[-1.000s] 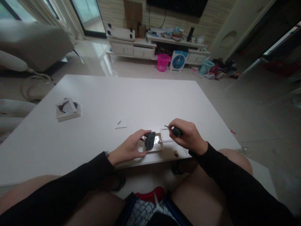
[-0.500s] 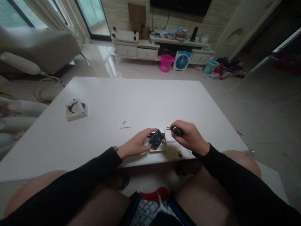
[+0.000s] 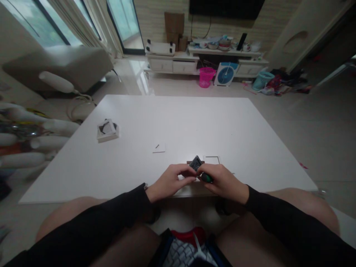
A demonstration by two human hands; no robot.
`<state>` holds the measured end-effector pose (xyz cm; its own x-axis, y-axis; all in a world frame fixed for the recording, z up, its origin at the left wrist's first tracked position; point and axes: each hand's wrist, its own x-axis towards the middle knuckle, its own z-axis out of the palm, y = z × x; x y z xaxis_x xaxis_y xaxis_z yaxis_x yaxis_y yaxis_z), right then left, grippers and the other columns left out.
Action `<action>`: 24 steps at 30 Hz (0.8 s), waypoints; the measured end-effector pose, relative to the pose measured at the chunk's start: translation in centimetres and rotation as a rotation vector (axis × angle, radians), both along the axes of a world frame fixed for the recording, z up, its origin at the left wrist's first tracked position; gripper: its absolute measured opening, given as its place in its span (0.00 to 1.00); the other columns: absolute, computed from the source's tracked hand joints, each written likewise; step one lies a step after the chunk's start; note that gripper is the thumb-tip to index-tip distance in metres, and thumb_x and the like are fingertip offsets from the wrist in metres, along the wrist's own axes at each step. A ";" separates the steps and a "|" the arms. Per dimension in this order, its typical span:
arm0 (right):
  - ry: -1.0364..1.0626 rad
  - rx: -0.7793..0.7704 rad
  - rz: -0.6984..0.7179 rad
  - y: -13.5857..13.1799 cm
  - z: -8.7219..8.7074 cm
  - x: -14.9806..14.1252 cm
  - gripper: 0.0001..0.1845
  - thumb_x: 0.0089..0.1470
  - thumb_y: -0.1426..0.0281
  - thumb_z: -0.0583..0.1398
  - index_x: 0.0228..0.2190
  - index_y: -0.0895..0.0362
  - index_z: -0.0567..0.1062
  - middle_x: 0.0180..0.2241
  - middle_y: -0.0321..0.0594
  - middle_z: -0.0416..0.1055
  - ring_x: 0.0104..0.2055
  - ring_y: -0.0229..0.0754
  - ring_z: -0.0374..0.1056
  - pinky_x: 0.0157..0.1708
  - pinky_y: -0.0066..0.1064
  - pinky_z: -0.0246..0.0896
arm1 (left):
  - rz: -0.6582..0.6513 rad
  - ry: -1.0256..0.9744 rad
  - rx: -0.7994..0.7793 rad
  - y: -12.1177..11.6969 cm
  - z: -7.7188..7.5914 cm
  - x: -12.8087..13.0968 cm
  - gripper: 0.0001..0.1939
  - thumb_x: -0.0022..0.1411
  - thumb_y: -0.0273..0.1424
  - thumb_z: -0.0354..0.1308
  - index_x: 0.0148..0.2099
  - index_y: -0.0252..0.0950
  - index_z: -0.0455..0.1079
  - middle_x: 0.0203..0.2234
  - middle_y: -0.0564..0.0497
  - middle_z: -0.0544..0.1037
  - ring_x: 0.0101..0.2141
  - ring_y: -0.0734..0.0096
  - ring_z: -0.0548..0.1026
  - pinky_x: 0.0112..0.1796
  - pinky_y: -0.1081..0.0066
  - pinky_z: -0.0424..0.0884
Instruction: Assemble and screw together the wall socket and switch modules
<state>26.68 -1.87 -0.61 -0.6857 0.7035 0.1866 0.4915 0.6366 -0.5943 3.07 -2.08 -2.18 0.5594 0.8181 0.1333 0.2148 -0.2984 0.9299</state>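
Observation:
My left hand (image 3: 171,181) pinches a dark grey square module (image 3: 195,162), tilted up between thumb and fingers. Closed around a screwdriver with a black and green handle (image 3: 207,178), my right hand (image 3: 226,181) meets the left one at the module. The screwdriver's tip is hidden by my fingers. Under my hands lies a shallow white box, mostly covered. Just beyond my right hand is a flat white plate (image 3: 211,160) with a dark line along its edge.
A white square (image 3: 161,148) with a small dark strip on it lies left of centre on the white table (image 3: 178,118). Farther left stands a white box (image 3: 108,138) holding pale and dark parts. Across the floor are a pink basket (image 3: 206,78) and a blue fan (image 3: 226,74).
My right hand has brought the screwdriver left and down to the module. The left hand has turned the module and drawn it closer to me. The head view has shifted left.

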 end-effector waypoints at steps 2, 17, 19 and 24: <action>-0.022 -0.022 0.014 -0.2 -0.3 -0.2 0.16 0.49 0.82 0.62 0.39 0.54 0.71 0.34 0.38 0.76 0.33 0.43 0.72 0.32 0.29 0.60 | 0.007 0.034 0.001 -0.1 -0.2 -0.2 0.04 0.67 0.29 0.62 0.40 0.36 0.79 0.33 0.50 0.83 0.35 0.67 0.80 0.38 0.67 0.74; -0.159 0.106 -0.130 2.0 0.7 1.6 0.01 0.64 0.71 0.59 0.37 0.55 0.72 0.33 0.40 0.74 0.32 0.42 0.68 0.33 0.31 0.56 | 0.086 0.156 0.132 2.5 -1.4 -2.0 0.04 0.68 0.26 0.61 0.39 0.35 0.77 0.34 0.50 0.78 0.33 0.72 0.75 0.36 0.72 0.71; -0.160 0.104 -0.193 2.3 1.3 2.3 0.03 0.64 0.69 0.59 0.36 0.55 0.72 0.32 0.40 0.74 0.32 0.42 0.68 0.33 0.31 0.56 | 0.082 0.168 0.169 2.6 -2.0 -2.0 0.03 0.67 0.25 0.61 0.39 0.35 0.77 0.34 0.50 0.79 0.34 0.72 0.75 0.36 0.72 0.70; -0.150 0.101 -0.225 2.3 1.5 3.0 0.02 0.63 0.69 0.59 0.36 0.55 0.72 0.32 0.40 0.73 0.33 0.42 0.67 0.34 0.32 0.56 | -0.015 0.287 0.520 1.0 -3.3 -0.1 0.05 0.69 0.25 0.60 0.41 0.36 0.77 0.36 0.49 0.81 0.37 0.67 0.75 0.38 0.68 0.67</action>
<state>29.68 0.39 0.85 -0.5400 0.8241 0.1713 0.7046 0.5539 -0.4435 2.94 -1.09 -5.49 0.6432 0.6777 0.3563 0.4285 -0.7043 0.5661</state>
